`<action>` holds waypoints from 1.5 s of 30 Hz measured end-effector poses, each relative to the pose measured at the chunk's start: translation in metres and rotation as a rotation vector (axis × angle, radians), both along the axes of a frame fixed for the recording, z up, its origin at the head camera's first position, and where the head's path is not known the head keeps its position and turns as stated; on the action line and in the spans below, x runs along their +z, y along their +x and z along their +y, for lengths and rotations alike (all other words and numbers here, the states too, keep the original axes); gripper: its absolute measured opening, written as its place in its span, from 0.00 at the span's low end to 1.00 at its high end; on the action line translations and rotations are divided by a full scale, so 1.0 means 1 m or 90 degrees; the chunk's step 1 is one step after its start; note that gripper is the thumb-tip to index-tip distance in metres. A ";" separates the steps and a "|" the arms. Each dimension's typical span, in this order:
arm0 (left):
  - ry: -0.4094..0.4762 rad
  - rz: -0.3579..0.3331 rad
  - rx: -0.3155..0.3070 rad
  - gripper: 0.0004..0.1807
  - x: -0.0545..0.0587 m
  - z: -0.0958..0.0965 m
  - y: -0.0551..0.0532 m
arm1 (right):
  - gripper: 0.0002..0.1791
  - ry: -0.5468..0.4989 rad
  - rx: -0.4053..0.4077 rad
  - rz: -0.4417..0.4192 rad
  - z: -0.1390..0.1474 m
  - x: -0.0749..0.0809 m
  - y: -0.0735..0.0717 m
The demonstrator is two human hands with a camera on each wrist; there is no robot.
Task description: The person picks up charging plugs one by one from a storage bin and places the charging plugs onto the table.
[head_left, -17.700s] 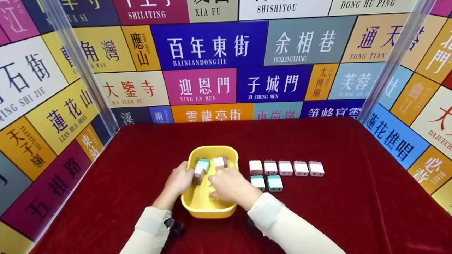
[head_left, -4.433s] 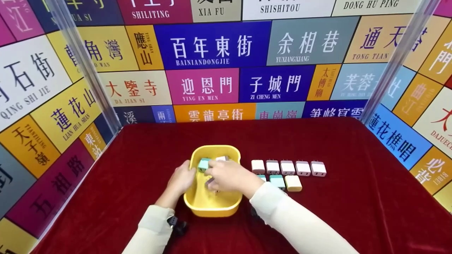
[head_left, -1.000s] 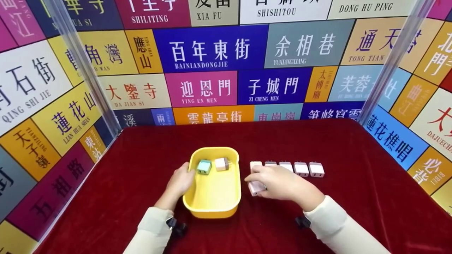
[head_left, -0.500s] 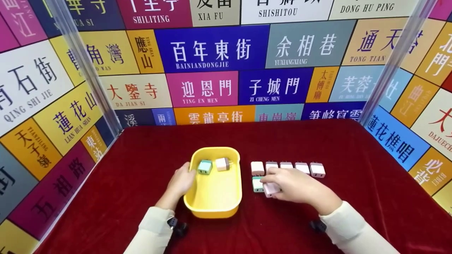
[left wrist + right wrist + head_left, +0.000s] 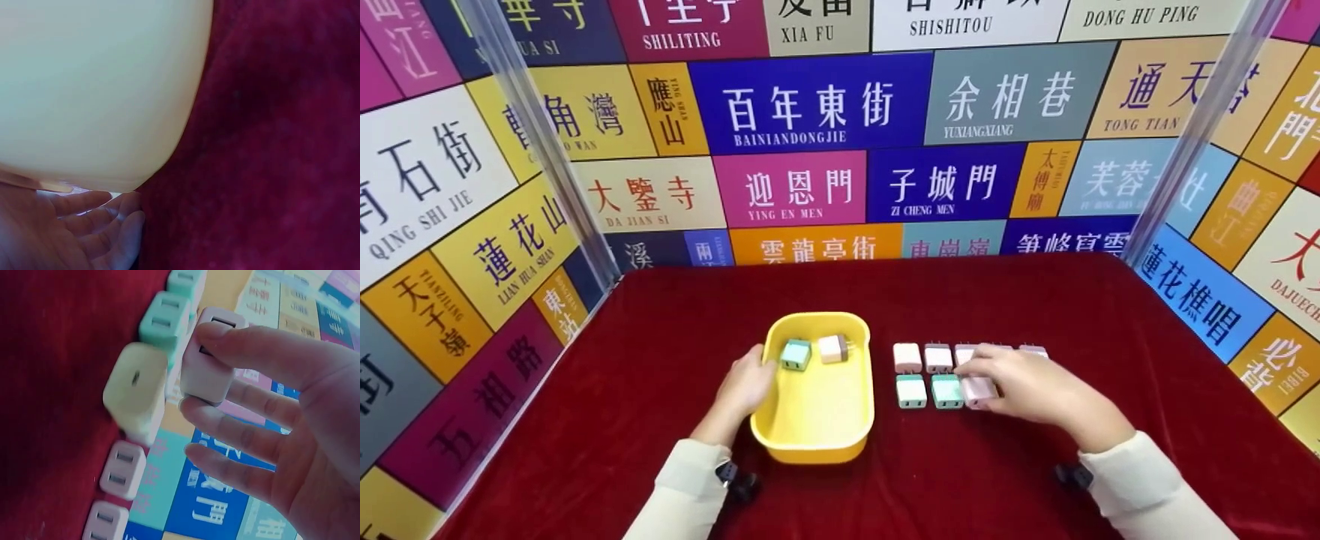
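Low at the left side of the yellow plastic bin, my left hand holds its rim; the left wrist view shows the fingers along the outer wall. In the bin lie a mint-green charger and a white-and-brown charger. My right hand pinches a pale pink two-port USB charger between thumb and fingertips, over the front row of chargers. Beneath it, a cream charger with one port shows in the right wrist view, beside the two green-and-white chargers.
A back row of white chargers, some with dark bases, starts with a cream one; my right hand covers part of it. Dark red cloth spreads under everything. Panels with printed place names enclose the far side and flanks.
My right hand has taken the pink charger out of the bin and carried it rightward along the front row. Since the earliest frame, that row has gained the cream charger. My left hand stays at the bin.
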State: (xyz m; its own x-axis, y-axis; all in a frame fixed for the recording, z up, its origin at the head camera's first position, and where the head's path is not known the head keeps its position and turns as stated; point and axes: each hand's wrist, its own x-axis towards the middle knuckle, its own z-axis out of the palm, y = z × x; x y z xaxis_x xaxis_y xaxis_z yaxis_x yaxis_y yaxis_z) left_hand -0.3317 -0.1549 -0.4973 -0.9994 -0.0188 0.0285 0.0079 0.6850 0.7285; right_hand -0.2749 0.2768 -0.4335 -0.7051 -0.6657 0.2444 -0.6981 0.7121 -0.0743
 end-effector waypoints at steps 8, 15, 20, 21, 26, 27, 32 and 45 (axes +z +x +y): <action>-0.004 0.008 -0.001 0.30 -0.012 -0.002 -0.010 | 0.20 -0.029 -0.061 -0.004 0.028 0.008 -0.001; -0.017 -0.001 0.003 0.31 -0.042 -0.012 -0.035 | 0.21 -0.036 -0.093 -0.020 0.044 0.010 -0.005; -0.014 -0.003 0.003 0.31 -0.037 -0.011 -0.030 | 0.21 -0.025 -0.111 -0.043 0.051 0.007 -0.008; -0.016 -0.001 0.001 0.31 -0.035 -0.011 -0.029 | 0.21 -0.023 -0.113 -0.046 0.052 0.006 -0.009; -0.008 0.004 0.002 0.29 -0.025 -0.008 -0.021 | 0.20 -0.021 -0.124 -0.063 0.056 0.001 -0.011; -0.008 0.006 0.003 0.29 -0.024 -0.007 -0.020 | 0.20 -0.021 -0.127 -0.067 0.056 0.000 -0.012; -0.001 0.003 0.008 0.29 -0.027 -0.008 -0.022 | 0.21 -0.018 -0.135 -0.086 0.056 -0.007 -0.014; -0.006 -0.013 -0.002 0.30 -0.023 -0.007 -0.020 | 0.19 -0.003 -0.120 -0.099 0.049 -0.019 -0.016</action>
State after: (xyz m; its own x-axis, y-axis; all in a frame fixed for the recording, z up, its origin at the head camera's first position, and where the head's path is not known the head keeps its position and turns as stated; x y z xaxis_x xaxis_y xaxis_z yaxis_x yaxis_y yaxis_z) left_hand -0.3515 -0.1619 -0.5201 -0.9998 -0.0153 0.0084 -0.0046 0.6913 0.7225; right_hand -0.2913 0.3259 -0.4521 -0.8459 -0.5182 0.1261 -0.5332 0.8279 -0.1743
